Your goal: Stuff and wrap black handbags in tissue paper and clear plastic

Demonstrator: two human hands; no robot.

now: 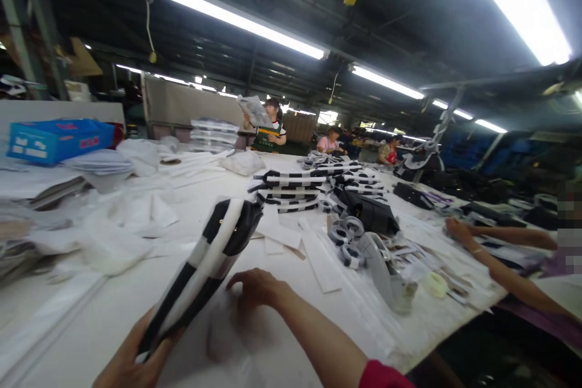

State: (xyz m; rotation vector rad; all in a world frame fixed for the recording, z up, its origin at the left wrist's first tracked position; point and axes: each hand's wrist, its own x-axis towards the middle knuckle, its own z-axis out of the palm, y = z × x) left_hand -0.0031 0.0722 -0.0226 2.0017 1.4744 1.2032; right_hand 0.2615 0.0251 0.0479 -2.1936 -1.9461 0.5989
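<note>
1. Holding is the step in hand, as I judge it: the left hand (131, 356) has its grip clenched on the lower end of a black-and-white striped piece (207, 267), which slants up and to the right, above the desk (113, 309) and clear of it.
2. The right hand (256, 288) lies palm down with its grip released, fingers spread on what looks like a sheet of clear film (236, 339) on the desk, just beside the foot of the striped piece.
3. Any further handling of the piece calls for a second hold nearer its dark upper end, since one hand carries it by the bottom alone; that is a judgement, not something seen.
4. Farther along the desk lies a stack of like striped pieces (295, 185). Near it are rolls of tape (345, 236), a grey tape dispenser (386, 273) and white paper strips (321, 260).
5. A co-worker's hand (457, 229) reaches onto the desk from the right, well apart from the held piece.
6. Hard to make out: the picture is blurred near the hands, so the film's edges and the material of the striped piece are unclear. The left hand is cut off at the bottom edge, and its fingers are mostly hidden behind the piece.
</note>
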